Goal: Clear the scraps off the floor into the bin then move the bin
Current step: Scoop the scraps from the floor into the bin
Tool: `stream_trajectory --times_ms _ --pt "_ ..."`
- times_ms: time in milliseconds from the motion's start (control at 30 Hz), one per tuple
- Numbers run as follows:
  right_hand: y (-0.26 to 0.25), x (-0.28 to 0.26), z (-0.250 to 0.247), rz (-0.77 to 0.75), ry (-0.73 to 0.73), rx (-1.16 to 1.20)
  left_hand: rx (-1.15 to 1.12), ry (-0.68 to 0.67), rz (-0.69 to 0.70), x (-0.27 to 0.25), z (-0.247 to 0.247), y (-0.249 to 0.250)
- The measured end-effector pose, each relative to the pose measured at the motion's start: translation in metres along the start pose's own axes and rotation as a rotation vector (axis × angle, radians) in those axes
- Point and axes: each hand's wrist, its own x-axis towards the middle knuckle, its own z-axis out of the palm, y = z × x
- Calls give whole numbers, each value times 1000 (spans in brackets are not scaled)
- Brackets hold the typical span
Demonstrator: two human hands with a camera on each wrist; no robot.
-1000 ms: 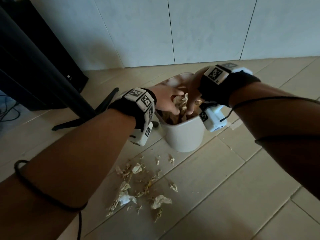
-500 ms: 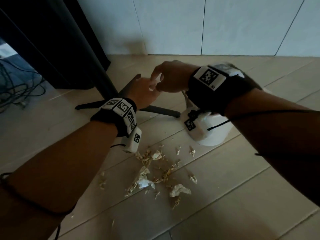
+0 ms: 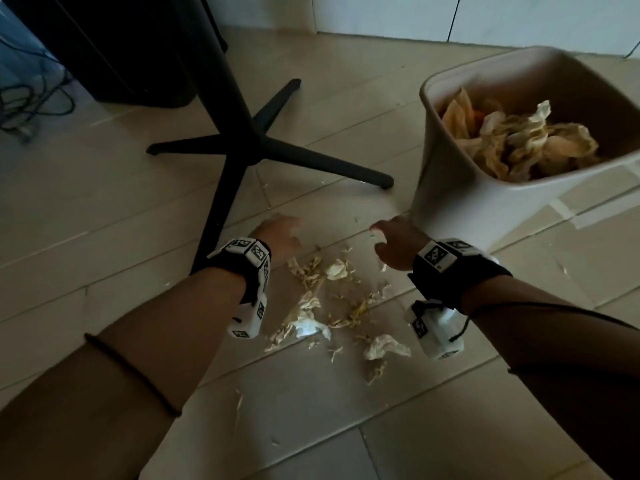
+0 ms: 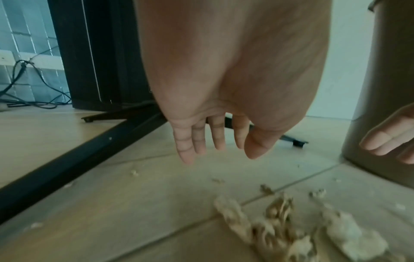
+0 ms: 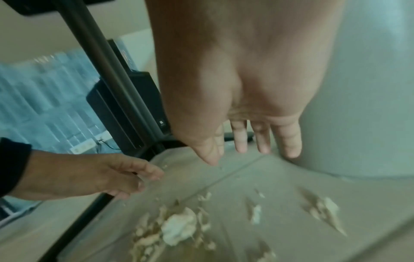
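A pile of pale scraps point(image 3: 329, 306) point(image 4: 280, 232) point(image 5: 177, 228) lies scattered on the tiled floor. The white bin point(image 3: 450, 174) stands upright at the right, with crumpled scraps inside it. My left hand point(image 3: 277, 233) point(image 4: 215, 147) hovers above the pile's far left edge, fingers straight and spread, holding nothing. My right hand point(image 3: 391, 240) point(image 5: 246, 152) hovers over the pile's far right edge, close to the bin's base, also open and empty. Both palms face down, a short way above the floor.
A black stand with a cross-shaped base point(image 3: 242, 147) stands just beyond and left of the pile; one leg point(image 3: 211, 237) runs beside my left wrist. A dark cabinet point(image 3: 121, 46) and cables point(image 3: 31, 109) are at the far left. A tiled wall point(image 3: 485, 19) is behind the bin.
Both hands left the bin, where they dropped scraps, and came down to hover open over the pile on the floor.
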Motion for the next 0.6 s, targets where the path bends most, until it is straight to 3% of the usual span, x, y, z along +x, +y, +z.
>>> stream_trajectory --times_ms 300,600 --pt "27 -6 58 197 25 -17 -38 48 104 -2 60 7" --pt "9 -21 84 -5 87 -29 187 98 486 -25 73 45"
